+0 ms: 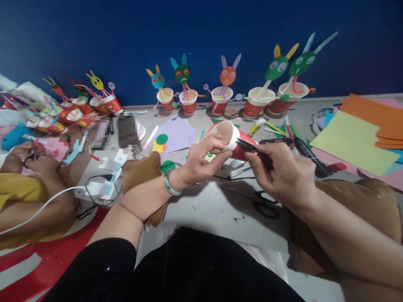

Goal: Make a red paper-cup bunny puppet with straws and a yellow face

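Red paper cup [232, 135] held on its side above the grey work surface [208, 209], just above centre.
Blue wall [201, 33] spans 12 o'clock. Coloured paper sheets [352, 142] lie at 3 o'clock. A row of cup figures [220, 102] stands along the wall at 12. A co-worker's hand [28, 157] is at 9 o'clock. Left hand [204, 161] is closed on the cup's rim, mouth turned towards 9. Right hand [280, 172], at 3 o'clock of the cup, pinches a black tool [248, 147]; its tip touches the rim. Black scissors [266, 205] lie at 6 o'clock of the cup. Pale bracelet [170, 184] on the left wrist.
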`<action>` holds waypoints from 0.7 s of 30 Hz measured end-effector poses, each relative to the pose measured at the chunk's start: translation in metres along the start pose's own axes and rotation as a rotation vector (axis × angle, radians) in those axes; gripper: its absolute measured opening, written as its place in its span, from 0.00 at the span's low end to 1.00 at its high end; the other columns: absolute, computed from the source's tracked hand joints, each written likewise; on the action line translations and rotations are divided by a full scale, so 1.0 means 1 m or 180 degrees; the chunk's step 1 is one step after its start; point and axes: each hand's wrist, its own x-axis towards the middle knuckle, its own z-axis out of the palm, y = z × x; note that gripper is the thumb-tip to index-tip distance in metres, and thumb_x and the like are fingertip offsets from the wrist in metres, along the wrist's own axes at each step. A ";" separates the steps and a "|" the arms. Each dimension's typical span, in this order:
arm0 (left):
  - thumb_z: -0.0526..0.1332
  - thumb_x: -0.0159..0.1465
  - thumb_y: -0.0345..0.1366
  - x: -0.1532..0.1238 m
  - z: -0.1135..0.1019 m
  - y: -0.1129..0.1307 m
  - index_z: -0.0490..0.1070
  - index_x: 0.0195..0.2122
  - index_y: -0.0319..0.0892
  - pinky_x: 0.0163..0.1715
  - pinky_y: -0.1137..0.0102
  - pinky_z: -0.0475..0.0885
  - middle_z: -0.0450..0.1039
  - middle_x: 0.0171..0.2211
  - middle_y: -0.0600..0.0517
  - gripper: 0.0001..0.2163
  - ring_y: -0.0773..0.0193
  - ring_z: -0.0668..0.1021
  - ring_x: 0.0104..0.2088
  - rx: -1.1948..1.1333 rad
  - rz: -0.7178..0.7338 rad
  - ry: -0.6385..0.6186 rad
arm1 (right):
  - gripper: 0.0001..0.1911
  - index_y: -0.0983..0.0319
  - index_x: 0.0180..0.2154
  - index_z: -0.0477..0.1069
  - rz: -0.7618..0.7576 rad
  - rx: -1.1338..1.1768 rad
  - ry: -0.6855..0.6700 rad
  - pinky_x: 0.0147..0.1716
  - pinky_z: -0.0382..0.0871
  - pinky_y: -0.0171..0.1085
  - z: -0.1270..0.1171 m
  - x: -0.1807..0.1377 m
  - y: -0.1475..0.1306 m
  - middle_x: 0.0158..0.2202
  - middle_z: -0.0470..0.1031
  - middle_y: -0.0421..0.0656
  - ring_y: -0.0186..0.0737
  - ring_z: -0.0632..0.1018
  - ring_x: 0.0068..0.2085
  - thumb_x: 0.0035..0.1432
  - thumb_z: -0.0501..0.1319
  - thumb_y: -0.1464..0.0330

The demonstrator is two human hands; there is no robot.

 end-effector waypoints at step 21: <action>0.68 0.78 0.48 -0.001 -0.002 -0.002 0.75 0.44 0.47 0.55 0.58 0.84 0.79 0.30 0.58 0.11 0.66 0.84 0.37 -0.0024 -0.0186 -0.0112 | 0.11 0.58 0.44 0.77 0.0347 0.0222 -0.0353 0.20 0.57 0.37 -0.008 0.003 0.001 0.25 0.79 0.38 0.35 0.73 0.19 0.79 0.62 0.59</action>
